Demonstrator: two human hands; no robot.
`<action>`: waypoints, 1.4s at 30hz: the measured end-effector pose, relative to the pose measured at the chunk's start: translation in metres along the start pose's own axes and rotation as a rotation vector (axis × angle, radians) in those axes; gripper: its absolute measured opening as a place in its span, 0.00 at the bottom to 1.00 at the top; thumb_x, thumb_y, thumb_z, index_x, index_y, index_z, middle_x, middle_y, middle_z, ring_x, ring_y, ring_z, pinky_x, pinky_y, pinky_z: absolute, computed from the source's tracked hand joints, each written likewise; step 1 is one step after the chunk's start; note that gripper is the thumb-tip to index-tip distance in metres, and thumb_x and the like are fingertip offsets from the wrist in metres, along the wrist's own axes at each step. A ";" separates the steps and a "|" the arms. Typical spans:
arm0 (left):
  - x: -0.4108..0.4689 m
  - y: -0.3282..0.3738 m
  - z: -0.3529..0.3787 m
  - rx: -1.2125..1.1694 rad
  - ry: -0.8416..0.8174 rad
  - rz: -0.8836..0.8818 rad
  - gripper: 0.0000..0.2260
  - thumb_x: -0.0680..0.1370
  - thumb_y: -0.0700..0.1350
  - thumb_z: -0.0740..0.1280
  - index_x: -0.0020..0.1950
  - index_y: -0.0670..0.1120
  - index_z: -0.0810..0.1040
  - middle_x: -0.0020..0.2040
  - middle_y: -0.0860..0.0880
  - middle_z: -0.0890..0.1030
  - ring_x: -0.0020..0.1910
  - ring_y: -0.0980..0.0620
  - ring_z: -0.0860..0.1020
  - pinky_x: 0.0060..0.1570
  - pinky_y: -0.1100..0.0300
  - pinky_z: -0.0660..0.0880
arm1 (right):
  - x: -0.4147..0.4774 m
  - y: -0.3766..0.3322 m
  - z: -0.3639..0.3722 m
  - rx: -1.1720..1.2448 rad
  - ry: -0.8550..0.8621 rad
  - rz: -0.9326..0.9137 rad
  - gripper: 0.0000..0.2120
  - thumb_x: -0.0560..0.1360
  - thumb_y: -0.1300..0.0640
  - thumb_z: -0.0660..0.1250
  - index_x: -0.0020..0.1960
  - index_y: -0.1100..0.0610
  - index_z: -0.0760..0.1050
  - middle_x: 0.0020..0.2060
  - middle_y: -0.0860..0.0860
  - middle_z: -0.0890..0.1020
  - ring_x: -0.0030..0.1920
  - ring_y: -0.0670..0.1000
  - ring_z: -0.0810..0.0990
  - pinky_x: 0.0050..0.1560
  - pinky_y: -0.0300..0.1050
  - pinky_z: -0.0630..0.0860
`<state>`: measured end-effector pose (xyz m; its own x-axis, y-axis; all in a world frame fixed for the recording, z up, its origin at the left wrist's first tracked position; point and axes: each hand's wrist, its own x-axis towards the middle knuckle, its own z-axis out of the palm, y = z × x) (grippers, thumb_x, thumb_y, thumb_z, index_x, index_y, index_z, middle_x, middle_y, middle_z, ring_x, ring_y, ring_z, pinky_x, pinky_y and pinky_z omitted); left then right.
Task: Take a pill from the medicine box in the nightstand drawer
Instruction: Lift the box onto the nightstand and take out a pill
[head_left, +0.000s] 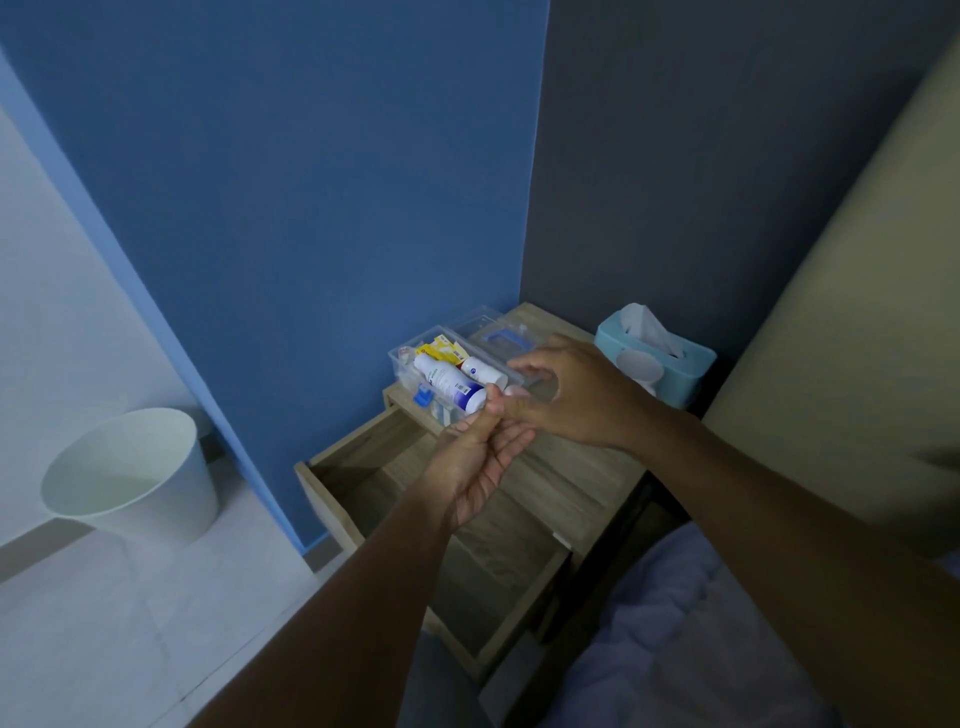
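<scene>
A clear plastic medicine box (402, 358) stands on the nightstand top (576, 467), its lid (493, 332) tipped back. Inside lie a white bottle with a blue label (447, 384), a smaller white bottle (480, 370) and yellow packets (441, 347). My left hand (478, 462) is palm up just in front of the box, with nothing visible in the palm. My right hand (571, 395) hovers over it, fingertips pinched together at my left thumb. Whether they pinch a pill is too small to tell. The nightstand drawer (363, 483) below is pulled out.
A light blue tissue box (670, 364) sits at the back right of the nightstand. A white waste bin (130, 473) stands on the floor to the left. Bedding (701, 623) lies at the lower right, blue walls behind.
</scene>
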<state>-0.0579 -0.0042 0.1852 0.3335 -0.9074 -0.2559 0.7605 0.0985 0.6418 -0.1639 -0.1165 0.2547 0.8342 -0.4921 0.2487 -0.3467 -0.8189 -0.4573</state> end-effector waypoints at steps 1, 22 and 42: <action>0.000 0.000 -0.001 0.001 0.009 -0.008 0.12 0.72 0.47 0.71 0.45 0.39 0.86 0.52 0.38 0.85 0.46 0.49 0.86 0.46 0.59 0.82 | 0.000 0.000 0.000 -0.005 -0.004 -0.013 0.28 0.67 0.33 0.70 0.54 0.54 0.83 0.49 0.49 0.83 0.50 0.46 0.80 0.54 0.46 0.78; 0.027 -0.014 -0.027 -0.076 -0.001 -0.077 0.13 0.81 0.37 0.59 0.65 0.37 0.75 0.60 0.33 0.80 0.54 0.42 0.83 0.56 0.54 0.80 | -0.009 0.049 0.018 0.540 0.255 0.192 0.14 0.72 0.58 0.76 0.58 0.53 0.82 0.46 0.44 0.84 0.46 0.40 0.82 0.46 0.31 0.78; 0.147 -0.076 -0.077 1.035 0.234 0.081 0.11 0.77 0.47 0.70 0.58 0.48 0.83 0.48 0.56 0.81 0.44 0.66 0.77 0.40 0.72 0.71 | -0.063 0.189 0.183 0.153 0.504 0.684 0.05 0.72 0.57 0.73 0.43 0.58 0.79 0.45 0.52 0.83 0.48 0.53 0.81 0.54 0.45 0.76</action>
<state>-0.0241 -0.1136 0.0429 0.5449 -0.8014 -0.2466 -0.0764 -0.3403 0.9372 -0.2034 -0.1860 -0.0036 0.1611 -0.9645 0.2094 -0.6114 -0.2641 -0.7460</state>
